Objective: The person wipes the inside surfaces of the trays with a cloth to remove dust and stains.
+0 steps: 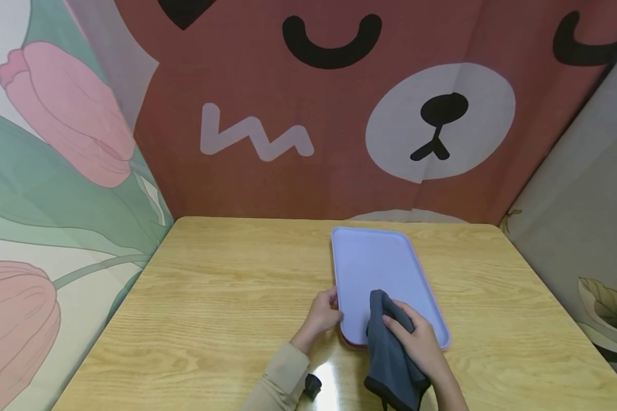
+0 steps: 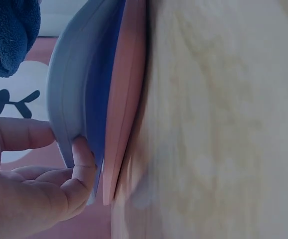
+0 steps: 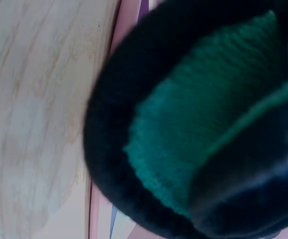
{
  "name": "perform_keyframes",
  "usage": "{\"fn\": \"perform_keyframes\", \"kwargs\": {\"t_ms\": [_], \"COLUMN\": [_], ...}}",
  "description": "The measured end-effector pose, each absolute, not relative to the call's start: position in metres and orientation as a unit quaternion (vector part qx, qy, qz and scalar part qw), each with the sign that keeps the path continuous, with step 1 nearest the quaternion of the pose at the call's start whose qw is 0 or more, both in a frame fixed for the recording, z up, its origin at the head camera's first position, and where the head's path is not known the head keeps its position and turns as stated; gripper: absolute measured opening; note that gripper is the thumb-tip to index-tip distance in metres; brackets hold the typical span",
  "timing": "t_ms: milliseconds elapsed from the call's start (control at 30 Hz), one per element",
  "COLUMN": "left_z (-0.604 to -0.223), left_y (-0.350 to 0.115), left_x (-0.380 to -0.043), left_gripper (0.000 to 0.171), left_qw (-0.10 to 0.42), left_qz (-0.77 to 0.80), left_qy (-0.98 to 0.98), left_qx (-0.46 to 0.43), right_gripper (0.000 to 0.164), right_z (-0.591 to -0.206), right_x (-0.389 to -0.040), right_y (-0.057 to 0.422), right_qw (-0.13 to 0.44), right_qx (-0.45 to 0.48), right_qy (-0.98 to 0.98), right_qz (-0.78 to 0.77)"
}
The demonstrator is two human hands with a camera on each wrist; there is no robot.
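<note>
A lavender tray [image 1: 365, 257] lies on the table with its long side pointing away from me. In the left wrist view, a pink tray [image 2: 126, 94] shows beneath the upper tray [image 2: 67, 94]. My left hand [image 1: 321, 317] pinches the left rim of the upper tray, its thumb and a finger on either side of the edge. My right hand [image 1: 419, 339] grips a bunched dark grey cloth [image 1: 391, 354] over the tray's near end. Green fluffy fabric [image 3: 184, 119] shows inside the cloth's folds in the right wrist view; there the cloth hides the fingers.
The wood-grain table [image 1: 226, 285] extends to both sides of the trays. A small black object [image 1: 312, 386] is beside the left sleeve [image 1: 283, 374]. Behind the table hangs a brown bear-print curtain [image 1: 288, 188], with a flower-print one [image 1: 56, 171] on the left.
</note>
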State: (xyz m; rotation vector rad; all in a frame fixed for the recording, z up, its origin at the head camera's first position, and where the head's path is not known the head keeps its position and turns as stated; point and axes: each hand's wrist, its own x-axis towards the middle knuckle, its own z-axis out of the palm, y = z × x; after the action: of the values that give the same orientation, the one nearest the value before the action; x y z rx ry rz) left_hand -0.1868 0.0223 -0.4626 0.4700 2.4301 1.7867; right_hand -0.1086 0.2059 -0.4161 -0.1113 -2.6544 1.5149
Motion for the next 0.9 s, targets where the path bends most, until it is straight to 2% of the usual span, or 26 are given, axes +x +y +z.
{"fn": "perform_keyframes", "kwargs": {"t_ms": [167, 433, 600, 667, 833, 900], "left_z": [-0.4643, -0.4639, -0.4662, -0.4673, -0.4682, -0.4683], "left_y": [0.024, 0.0273, 0.027, 0.0264, 0.0262, 0.0265], "left_x": [-0.1878, -0.1871, -0.1895, -0.1903, -0.1902, -0.1896], "left_gripper": [0.054, 0.026, 0.022, 0.031, 0.065, 0.066], "left_qw": [0.042, 0.028, 0.019, 0.02, 0.036, 0.035], "left_qz": [0.566, 0.53, 0.499, 0.492, 0.483, 0.479], "left_qy": [0.81, 0.837, 0.855, 0.859, 0.866, 0.868], "left_qx": [0.145, 0.13, 0.139, 0.139, 0.128, 0.126], "right_gripper": [0.041, 0.04, 0.041, 0.04, 0.038, 0.038], "right_z": [-0.4174, -0.4198, -0.4202, -0.4209, -0.424, -0.425], "right_x": [-0.1075, -0.1071, -0.106, -0.1057, -0.1055, -0.1054], "right_y": [0.2053, 0.204, 0.2023, 0.2016, 0.1993, 0.1982], "right_qw": [0.045, 0.045, 0.044, 0.046, 0.056, 0.057], "right_qx": [-0.036, -0.036, -0.034, -0.034, -0.029, -0.026], "right_qy": [-0.867, -0.868, -0.866, -0.867, -0.869, -0.868], "right_qz": [0.495, 0.493, 0.496, 0.495, 0.491, 0.492]}}
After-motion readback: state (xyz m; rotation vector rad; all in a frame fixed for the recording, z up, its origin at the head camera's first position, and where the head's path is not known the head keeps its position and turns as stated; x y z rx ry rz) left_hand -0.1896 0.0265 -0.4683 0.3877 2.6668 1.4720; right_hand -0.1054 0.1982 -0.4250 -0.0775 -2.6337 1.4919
